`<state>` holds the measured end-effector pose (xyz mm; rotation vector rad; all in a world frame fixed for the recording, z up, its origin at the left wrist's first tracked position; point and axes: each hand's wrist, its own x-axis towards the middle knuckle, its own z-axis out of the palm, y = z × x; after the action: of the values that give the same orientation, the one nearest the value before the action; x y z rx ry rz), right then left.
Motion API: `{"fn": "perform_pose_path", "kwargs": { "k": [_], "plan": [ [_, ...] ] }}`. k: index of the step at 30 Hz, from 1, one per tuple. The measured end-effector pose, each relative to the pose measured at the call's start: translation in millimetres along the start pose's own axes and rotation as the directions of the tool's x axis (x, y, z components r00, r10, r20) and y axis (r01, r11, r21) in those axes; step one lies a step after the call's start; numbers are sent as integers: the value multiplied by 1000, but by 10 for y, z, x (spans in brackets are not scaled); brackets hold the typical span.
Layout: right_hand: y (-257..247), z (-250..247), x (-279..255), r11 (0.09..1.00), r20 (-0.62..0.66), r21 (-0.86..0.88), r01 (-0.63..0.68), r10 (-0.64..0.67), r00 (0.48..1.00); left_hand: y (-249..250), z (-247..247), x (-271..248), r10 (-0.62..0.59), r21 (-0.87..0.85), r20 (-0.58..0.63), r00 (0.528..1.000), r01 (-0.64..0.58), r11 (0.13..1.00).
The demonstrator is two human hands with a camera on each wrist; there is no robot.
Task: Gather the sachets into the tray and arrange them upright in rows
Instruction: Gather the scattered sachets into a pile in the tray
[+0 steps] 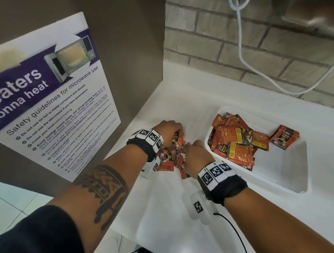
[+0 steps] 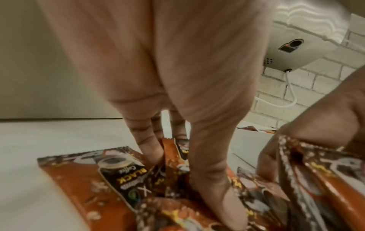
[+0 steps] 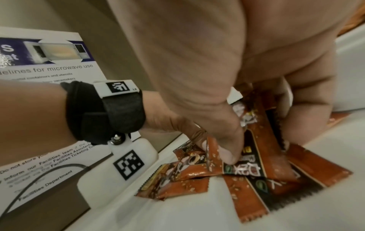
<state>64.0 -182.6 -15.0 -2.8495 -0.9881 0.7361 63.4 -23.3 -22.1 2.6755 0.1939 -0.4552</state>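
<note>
I have both hands down in the loose pile of sachets [image 1: 169,158] on the white counter [image 1: 168,212], just left of the tray [image 1: 286,181]; my left hand [image 1: 168,131] sits at the far side of the pile with its fingers [image 2: 150,150] and thumb curled round a few packets, one of them stood on edge between them; my right hand [image 1: 194,156] works the near side, its thumb and fingers [image 3: 229,150] pinching a bunch of sachets that fan out beneath it. More packets lie flat on the counter under and beside both hands, printed faces up, black coffee labels showing.

The tray stands to my right on the same counter, apart from the pile; inside it a heap of sachets in the tray [image 1: 236,141] lies jumbled at its far left end, while a small stack [image 1: 285,136] leans at the far right wall; the near half of the tray shows bare white floor.

On the panel to my left hangs a microwave safety poster [image 1: 54,94]; a white cable [image 1: 260,77] loops down the brick wall [image 1: 223,42] behind the tray.
</note>
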Motion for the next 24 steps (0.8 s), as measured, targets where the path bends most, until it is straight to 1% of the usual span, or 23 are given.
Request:
{"fn": "perform_pose_path", "kwargs": {
  "k": [4, 8, 14, 19, 22, 24],
  "plan": [
    [3, 39, 5, 999, -45, 22, -45, 46, 998, -6, 9, -5, 3, 10, -13, 1000, -3, 1000],
    [-9, 83, -41, 999, -141, -33, -38, 33, 989, -16, 7, -26, 3, 27, -8, 1000, -3, 1000],
    [-45, 97, -58, 1000, -136, 4, 10, -9, 991, -42, -11, -87, 21, -46, -45, 999, -23, 999],
    [36, -3, -98, 993, -126, 106, 45, -32, 992, -78, -74, -103, 25, -58, -72, 997, -29, 998],
    [118, -177, -195, 963, -199, 251, 100, -50, 979, -69, -186, -84, 20, -84, -128, 992, -31, 996],
    [234, -360, -268, 927, -269, 360, 109, -9, 963, -15, -279, -57, 8, -124, -172, 985, -30, 992]
  ]
}}
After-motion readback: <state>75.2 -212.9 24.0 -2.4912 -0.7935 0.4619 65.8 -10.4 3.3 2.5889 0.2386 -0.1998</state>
